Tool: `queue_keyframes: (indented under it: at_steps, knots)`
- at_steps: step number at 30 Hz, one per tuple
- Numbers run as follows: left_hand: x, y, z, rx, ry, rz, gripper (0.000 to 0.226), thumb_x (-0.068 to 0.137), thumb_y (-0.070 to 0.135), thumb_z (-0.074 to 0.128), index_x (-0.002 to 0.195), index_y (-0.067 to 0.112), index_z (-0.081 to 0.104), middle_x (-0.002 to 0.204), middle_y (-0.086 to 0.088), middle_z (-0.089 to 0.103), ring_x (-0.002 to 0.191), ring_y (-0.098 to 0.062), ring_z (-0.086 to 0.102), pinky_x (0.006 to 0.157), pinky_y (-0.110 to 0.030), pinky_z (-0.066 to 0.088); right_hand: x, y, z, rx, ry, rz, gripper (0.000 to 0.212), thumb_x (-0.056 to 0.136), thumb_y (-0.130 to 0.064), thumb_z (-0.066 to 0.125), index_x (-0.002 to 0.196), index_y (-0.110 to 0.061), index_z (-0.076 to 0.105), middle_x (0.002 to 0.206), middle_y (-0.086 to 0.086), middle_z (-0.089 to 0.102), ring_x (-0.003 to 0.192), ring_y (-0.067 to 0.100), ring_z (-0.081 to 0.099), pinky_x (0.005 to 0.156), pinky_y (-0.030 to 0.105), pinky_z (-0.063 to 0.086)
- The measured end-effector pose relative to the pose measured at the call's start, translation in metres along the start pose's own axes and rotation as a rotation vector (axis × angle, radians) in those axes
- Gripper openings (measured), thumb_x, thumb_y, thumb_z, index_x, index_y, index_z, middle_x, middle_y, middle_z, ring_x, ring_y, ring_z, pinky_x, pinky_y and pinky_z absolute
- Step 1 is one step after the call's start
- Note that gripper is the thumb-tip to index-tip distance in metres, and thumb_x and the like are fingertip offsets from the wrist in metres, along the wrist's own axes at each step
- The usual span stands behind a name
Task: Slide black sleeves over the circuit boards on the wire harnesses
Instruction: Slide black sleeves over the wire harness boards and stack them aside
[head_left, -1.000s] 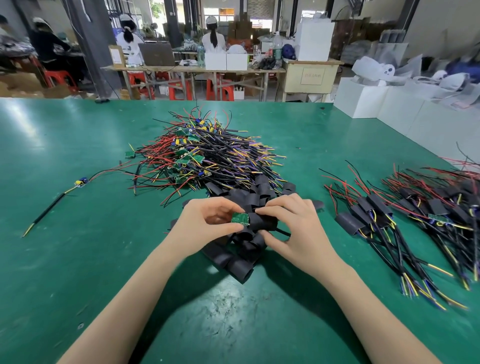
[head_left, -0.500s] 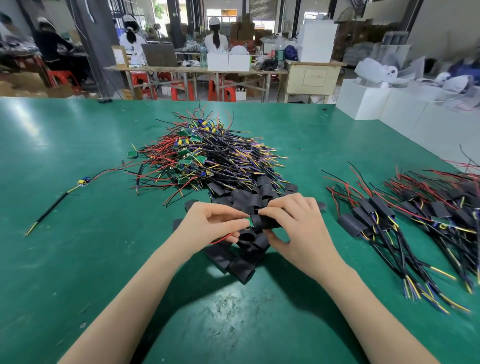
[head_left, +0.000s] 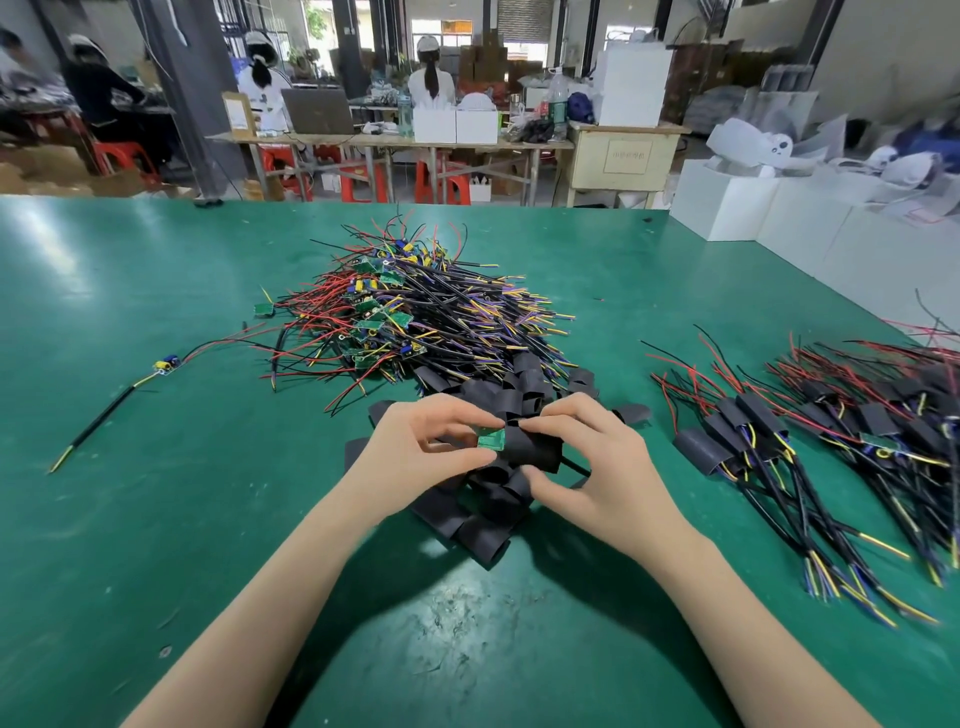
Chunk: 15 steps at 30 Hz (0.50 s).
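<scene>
Head view, the only one, looks down on a green worktop (head_left: 156, 519) with both hands meeting near the middle. The left hand (head_left: 421, 447) pinches a small green circuit board (head_left: 491, 439) between thumb and fingers (head_left: 457, 415). The right hand (head_left: 592, 457) holds a black sleeve (head_left: 535, 449), its fingers curled round it from above and its thumb below. The board stands at the left mouth of the sleeve, partly inside as far as I can judge; the green half shows outside. A black wire (head_left: 574, 465) comes out from the right end of the sleeve, so the harness seems already threaded through.

Under the hands lies a heap of loose sleeves (head_left: 483, 519). Behind it is the pile of bare harnesses (head_left: 415, 322) with red, black and yellow wires. To the right lie the finished harnesses (head_left: 753, 431), their boards covered. One single harness (head_left: 119, 395) lies apart at the left.

To do this step well, I think the board should stay flat and in line with the sleeve mouth, so its corners do not catch the edge. The right hand should keep the mouth rounded, not squeezed flat, while the left one pushes the board in. The sleeve should end centred, covering the whole board. Pulling by the wires could strain the solder joints.
</scene>
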<state>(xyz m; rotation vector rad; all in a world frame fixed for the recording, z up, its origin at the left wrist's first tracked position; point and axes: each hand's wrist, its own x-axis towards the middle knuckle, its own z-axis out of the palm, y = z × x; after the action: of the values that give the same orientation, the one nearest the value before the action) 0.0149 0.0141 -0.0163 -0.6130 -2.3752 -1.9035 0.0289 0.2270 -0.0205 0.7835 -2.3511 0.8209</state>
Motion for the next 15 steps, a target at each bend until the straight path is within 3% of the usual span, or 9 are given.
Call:
queue_keyframes:
  at_steps: [5,9,15]
  knots:
    - [-0.0005,-0.0009,0.0025,0.002,-0.006,0.044,0.036,0.076,-0.008,0.075,0.108,0.009,0.071,0.089,-0.001,0.069,0.074,-0.007,0.061,0.069,-0.016,0.048,0.0014,0.0004,0.0012,0.131,-0.019,0.062,0.031,0.071,-0.019,0.075,0.102,-0.014,0.072,0.096,-0.004,0.061,0.089,0.001,0.057,0.081,0.017,0.045]
    - [-0.0005,0.0007,0.0,0.032,-0.04,0.066,0.032,0.08,-0.006,0.073,0.108,0.01,0.07,0.093,0.001,0.074,0.081,-0.008,0.067,0.073,-0.015,0.049,0.002,0.0013,0.0014,0.152,0.002,0.086,0.031,0.07,-0.02,0.075,0.1,-0.017,0.072,0.094,-0.007,0.061,0.084,0.004,0.058,0.072,0.019,0.047]
    - [0.0014,-0.0026,0.0001,-0.013,0.018,0.036,0.029,0.076,-0.01,0.074,0.1,0.003,0.066,0.085,-0.007,0.072,0.075,-0.012,0.067,0.076,-0.019,0.053,-0.0007,0.0032,0.0056,0.085,0.007,0.006,0.034,0.074,-0.016,0.077,0.106,-0.014,0.069,0.101,-0.006,0.058,0.09,0.002,0.055,0.077,0.014,0.044]
